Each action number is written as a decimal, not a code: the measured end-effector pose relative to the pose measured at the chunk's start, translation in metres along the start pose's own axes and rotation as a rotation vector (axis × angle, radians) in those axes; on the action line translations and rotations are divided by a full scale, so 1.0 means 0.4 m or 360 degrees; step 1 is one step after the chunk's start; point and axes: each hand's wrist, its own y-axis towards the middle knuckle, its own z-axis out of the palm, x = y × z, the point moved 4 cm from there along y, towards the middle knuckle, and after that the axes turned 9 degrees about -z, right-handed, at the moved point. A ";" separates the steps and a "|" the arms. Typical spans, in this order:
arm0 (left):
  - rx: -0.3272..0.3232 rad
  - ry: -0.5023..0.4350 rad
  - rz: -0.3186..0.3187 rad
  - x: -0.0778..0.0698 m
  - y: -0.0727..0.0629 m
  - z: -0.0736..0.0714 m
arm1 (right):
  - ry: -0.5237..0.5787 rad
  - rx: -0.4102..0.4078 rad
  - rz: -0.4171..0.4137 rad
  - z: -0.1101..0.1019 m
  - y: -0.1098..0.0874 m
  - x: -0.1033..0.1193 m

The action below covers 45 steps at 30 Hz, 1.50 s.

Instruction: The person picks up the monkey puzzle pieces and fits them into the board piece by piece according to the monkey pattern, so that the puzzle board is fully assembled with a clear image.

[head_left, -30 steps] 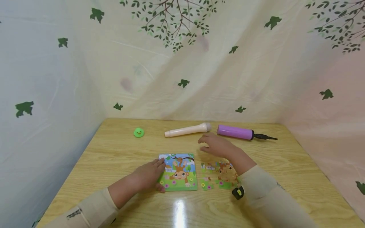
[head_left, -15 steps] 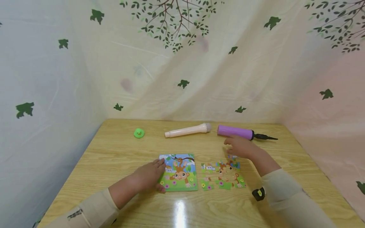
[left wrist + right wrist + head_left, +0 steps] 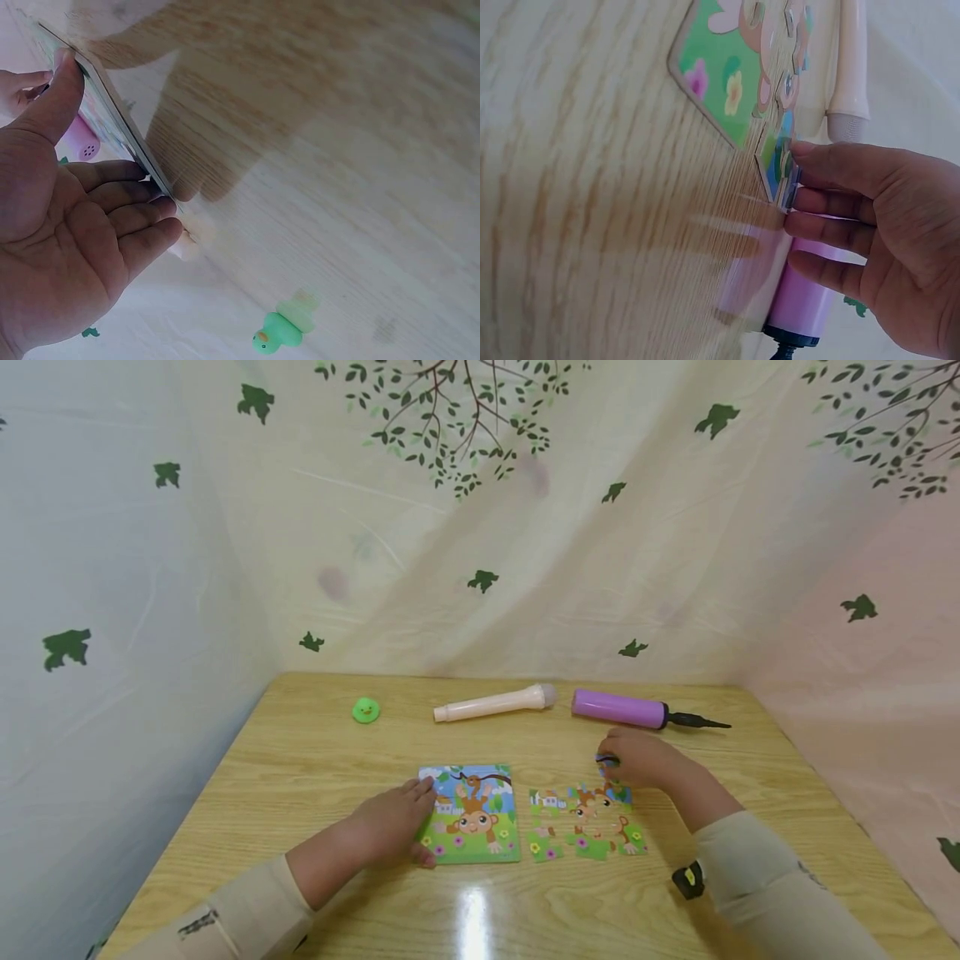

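In the head view a square monkey picture puzzle (image 3: 480, 839) lies flat on the table. My left hand (image 3: 390, 827) rests along its left edge, fingers extended and thumb at the lower corner; the left wrist view shows thumb and fingertips against the thin board's edge. To the right, several loose puzzle pieces (image 3: 592, 847) lie roughly arranged into part of a similar monkey picture. At their upper right, my right hand (image 3: 648, 764) pinches a blue puzzle piece (image 3: 606, 763) between thumb and fingers. That piece is partly hidden by the fingers, close over the table.
Along the back of the wooden table (image 3: 300, 777) lie a green toy duck (image 3: 365, 711), a pale pink toy microphone (image 3: 495, 702) and a purple hand pump (image 3: 618, 707) with a black nozzle. A leaf-printed cloth (image 3: 360, 577) hangs behind the table.
My right hand has moved right from above the loose pieces to their upper right and now pinches a blue piece there. The left hand stays on the puzzle's edge.
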 end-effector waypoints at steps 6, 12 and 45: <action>-0.0015 -0.0003 0.0009 0.002 0.000 0.000 | -0.0090 -0.0042 -0.0043 -0.005 0.000 0.013; -0.0016 -0.0011 0.0009 0.003 -0.001 -0.001 | -0.0077 -0.0077 0.0009 -0.013 0.002 0.015; -0.0005 -0.0026 0.0010 -0.002 -0.008 -0.011 | -0.0198 -0.0033 -0.0373 -0.041 0.227 0.369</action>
